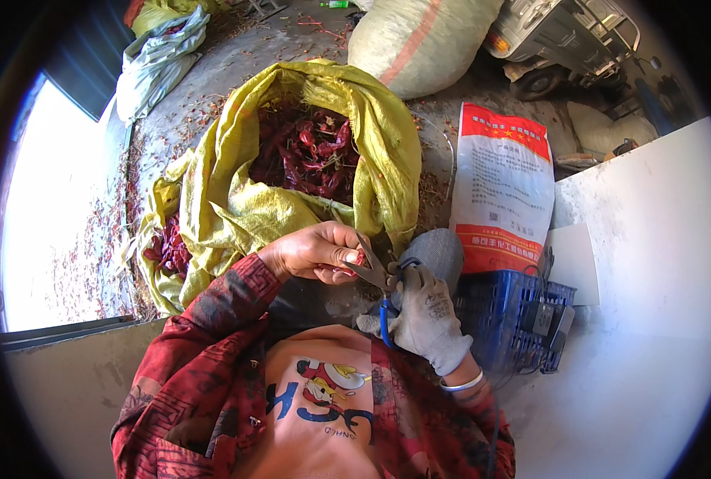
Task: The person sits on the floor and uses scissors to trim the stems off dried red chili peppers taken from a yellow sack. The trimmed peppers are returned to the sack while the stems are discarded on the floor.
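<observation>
My bare left hand (322,252) pinches a dried red chili pepper (360,261) between thumb and fingers, most of it hidden by them. In a pale work glove, my right hand (430,314) grips scissors with blue handles (385,323). The scissor blades (372,268) stand apart, one on each side of the pepper's end; whether they touch it I cannot tell. Just beyond my hands, a yellow woven sack (385,155) with rolled-down edges holds many dark red dried chilies (304,149). More chilies (170,248) show in a smaller sack opening at the left.
A blue plastic crate (493,311) with black adapters (547,323) and cables stands on my right. Behind it is a printed white-and-red bag (502,185). A bulging white sack (421,45) and a three-wheeled cargo vehicle (565,45) stand farther back. Chili scraps litter the floor (176,120).
</observation>
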Available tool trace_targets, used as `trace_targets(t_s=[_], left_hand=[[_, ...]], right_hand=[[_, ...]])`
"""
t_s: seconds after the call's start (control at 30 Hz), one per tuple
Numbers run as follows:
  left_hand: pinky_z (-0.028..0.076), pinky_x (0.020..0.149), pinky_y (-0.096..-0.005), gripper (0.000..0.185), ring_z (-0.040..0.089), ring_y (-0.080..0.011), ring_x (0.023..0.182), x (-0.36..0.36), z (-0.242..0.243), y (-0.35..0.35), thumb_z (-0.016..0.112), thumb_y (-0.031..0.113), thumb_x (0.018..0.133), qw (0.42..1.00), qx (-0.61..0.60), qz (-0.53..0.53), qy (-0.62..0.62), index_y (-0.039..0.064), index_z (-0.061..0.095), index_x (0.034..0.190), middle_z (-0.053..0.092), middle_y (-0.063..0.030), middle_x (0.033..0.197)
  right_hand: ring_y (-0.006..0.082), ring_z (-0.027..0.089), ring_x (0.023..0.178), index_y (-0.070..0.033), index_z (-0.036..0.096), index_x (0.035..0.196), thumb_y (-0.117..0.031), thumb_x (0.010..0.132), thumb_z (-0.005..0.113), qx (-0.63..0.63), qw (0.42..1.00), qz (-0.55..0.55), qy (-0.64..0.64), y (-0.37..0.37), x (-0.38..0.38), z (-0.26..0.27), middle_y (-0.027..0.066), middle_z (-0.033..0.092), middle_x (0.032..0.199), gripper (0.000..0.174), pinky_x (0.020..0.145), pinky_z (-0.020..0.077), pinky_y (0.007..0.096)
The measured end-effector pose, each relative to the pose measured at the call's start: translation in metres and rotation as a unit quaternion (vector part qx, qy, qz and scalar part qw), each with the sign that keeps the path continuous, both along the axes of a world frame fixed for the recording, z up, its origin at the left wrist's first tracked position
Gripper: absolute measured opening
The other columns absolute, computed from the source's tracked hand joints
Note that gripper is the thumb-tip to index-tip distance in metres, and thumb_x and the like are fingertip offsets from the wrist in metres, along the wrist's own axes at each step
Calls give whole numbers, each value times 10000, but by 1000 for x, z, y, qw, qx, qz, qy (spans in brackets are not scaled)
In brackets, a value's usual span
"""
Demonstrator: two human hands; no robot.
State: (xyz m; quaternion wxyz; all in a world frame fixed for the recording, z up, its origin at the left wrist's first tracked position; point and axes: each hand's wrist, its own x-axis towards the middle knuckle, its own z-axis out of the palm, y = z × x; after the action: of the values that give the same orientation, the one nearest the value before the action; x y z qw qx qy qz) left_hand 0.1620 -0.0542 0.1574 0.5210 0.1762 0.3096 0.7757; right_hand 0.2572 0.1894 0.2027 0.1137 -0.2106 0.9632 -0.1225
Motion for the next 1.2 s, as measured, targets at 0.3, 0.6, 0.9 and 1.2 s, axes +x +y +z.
trace_targets(t_s=[0.3,0.6,0.9,1.2], left_hand=[[241,404,-198,205,365,-60,497,9,2,6,596,218,1011,999,24,-23,-35,14,606,1024,527,-42,659],[251,412,-201,200,393,-64,526,15,0,16,563,210,1029,999,29,8,-34,14,600,1013,534,-45,689],[264,422,-186,165,353,-67,544,11,-9,25,547,186,1035,990,103,20,-93,30,599,1039,542,-80,766],[290,413,-187,205,408,-67,525,9,-1,29,547,256,1038,994,24,76,-69,54,571,1012,592,-85,813]], right_hand=[[357,518,1114,63,523,1176,-371,696,736,7,1000,16,7,8,7,7,196,549,1156,681,921,434,465],[310,535,1102,28,530,1191,-335,716,748,88,996,18,21,9,9,2,163,557,1120,637,898,436,425],[396,644,847,2,553,1090,-502,825,723,0,994,-103,39,6,13,-4,217,633,970,594,767,500,474],[323,683,725,1,631,1023,-488,857,743,-295,932,-204,-50,-3,17,-21,162,659,771,529,672,534,403]])
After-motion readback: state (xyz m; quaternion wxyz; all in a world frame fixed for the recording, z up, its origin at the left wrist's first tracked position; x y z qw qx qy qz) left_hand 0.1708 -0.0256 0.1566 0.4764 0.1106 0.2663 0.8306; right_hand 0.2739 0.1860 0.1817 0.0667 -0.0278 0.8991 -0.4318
